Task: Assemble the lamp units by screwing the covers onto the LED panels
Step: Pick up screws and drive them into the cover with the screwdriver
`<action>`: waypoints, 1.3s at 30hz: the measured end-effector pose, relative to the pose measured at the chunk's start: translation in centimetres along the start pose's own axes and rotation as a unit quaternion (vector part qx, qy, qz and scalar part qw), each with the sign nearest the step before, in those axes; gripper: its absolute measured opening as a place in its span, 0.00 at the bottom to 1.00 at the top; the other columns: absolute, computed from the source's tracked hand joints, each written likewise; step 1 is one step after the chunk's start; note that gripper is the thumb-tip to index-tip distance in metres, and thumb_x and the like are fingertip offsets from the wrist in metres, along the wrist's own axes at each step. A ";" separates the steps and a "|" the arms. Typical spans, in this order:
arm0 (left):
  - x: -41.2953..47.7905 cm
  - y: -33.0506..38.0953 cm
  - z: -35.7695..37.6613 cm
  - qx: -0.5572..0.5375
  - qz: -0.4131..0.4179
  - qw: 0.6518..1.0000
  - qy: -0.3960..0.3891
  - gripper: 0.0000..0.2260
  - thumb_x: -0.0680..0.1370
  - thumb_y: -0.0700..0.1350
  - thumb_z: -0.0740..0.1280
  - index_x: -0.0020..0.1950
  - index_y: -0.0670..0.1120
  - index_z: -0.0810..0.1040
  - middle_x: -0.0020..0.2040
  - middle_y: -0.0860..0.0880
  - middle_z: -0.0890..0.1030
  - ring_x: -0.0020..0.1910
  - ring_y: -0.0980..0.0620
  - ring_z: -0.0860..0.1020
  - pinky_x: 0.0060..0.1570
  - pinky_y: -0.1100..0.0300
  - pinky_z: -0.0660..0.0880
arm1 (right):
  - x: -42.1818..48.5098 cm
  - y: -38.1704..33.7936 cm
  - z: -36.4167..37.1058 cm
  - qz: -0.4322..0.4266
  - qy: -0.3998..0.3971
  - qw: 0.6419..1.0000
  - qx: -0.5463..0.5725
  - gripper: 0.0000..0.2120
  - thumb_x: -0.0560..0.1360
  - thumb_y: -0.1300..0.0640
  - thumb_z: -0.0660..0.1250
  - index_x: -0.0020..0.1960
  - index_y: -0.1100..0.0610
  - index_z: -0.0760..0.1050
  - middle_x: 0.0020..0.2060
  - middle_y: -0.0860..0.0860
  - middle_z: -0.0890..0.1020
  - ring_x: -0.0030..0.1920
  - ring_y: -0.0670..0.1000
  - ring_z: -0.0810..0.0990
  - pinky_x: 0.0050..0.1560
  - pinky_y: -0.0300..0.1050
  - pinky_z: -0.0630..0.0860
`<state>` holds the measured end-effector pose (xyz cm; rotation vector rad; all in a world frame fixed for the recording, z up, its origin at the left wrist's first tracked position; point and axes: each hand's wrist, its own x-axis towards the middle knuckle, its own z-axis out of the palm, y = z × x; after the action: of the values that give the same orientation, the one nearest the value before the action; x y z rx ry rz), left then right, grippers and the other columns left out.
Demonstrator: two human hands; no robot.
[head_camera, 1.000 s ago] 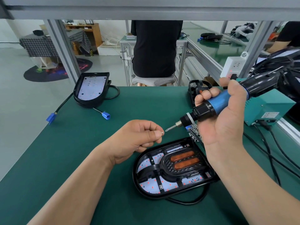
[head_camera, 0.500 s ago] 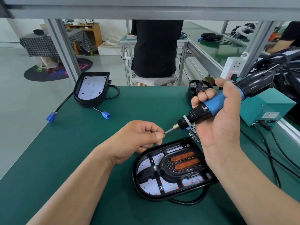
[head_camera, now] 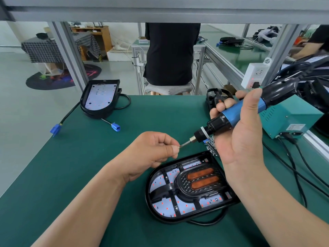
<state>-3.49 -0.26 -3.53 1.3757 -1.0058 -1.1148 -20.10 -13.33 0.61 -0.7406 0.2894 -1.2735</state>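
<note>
A black lamp unit (head_camera: 188, 188) lies on the green mat in front of me, its cover with two orange lenses sitting over the white LED panel. My left hand (head_camera: 154, 150) pinches a small screw (head_camera: 180, 146) between thumb and forefinger just above the lamp's far left edge. My right hand (head_camera: 238, 132) grips a blue and black electric screwdriver (head_camera: 236, 113), whose bit tip meets the screw. A pile of loose screws (head_camera: 211, 145) shows behind my right hand.
A second lamp unit (head_camera: 99, 98) with an uncovered LED panel and blue connectors (head_camera: 115, 128) stands at the far left of the mat. A teal power box (head_camera: 292, 118) and black cables (head_camera: 293, 168) fill the right side. A person in black sits beyond the bench.
The screwdriver came down and to the left until its bit tip met the screw in my left hand. My left hand and the lamp unit stayed in place.
</note>
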 end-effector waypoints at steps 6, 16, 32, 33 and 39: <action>0.0 -0.2 0.2 0.023 0.010 1.000 0.016 0.01 0.75 0.43 0.74 0.45 0.48 0.85 0.39 0.46 0.83 0.28 0.55 0.64 0.27 0.65 0.61 | 0.1 0.0 -0.1 0.001 0.013 1.000 -0.008 0.15 0.83 0.41 0.67 0.54 0.54 0.74 0.40 0.49 0.76 0.42 0.49 0.78 0.53 0.48 0.79; 0.3 -0.4 0.6 -0.023 -0.005 1.000 0.020 0.03 0.74 0.41 0.73 0.47 0.44 0.85 0.37 0.46 0.82 0.26 0.57 0.62 0.24 0.68 0.60 | 0.2 0.2 -0.7 0.018 0.074 0.997 -0.002 0.17 0.80 0.42 0.71 0.54 0.55 0.74 0.40 0.49 0.77 0.40 0.49 0.79 0.52 0.47 0.80; -0.1 0.2 0.4 0.003 -0.084 0.996 -0.007 0.07 0.75 0.43 0.66 0.47 0.43 0.83 0.38 0.49 0.80 0.27 0.58 0.65 0.23 0.66 0.56 | 0.3 -1.9 -1.4 0.034 0.058 0.994 0.085 0.14 0.83 0.46 0.71 0.55 0.56 0.73 0.37 0.50 0.77 0.37 0.49 0.77 0.47 0.46 0.79; -0.2 0.2 0.4 0.015 -0.085 0.996 -0.009 0.08 0.74 0.46 0.66 0.46 0.44 0.83 0.37 0.50 0.79 0.27 0.58 0.65 0.24 0.65 0.55 | 0.2 -2.2 -1.3 0.034 0.052 0.994 0.089 0.13 0.83 0.46 0.70 0.54 0.56 0.73 0.37 0.50 0.77 0.37 0.49 0.77 0.46 0.46 0.79; -0.5 0.1 0.2 0.021 -0.080 0.994 -0.065 0.19 0.73 0.52 0.78 0.55 0.39 0.85 0.45 0.41 0.87 0.40 0.49 0.82 0.41 0.59 0.81 | -0.6 -4.0 -1.5 0.024 0.021 0.998 0.052 0.12 0.83 0.48 0.68 0.56 0.56 0.72 0.37 0.48 0.74 0.36 0.47 0.75 0.43 0.42 0.77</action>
<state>-3.81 0.15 -3.41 1.4516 -1.0302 -1.3235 -24.19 -13.69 1.90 -0.6151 0.2704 -1.2491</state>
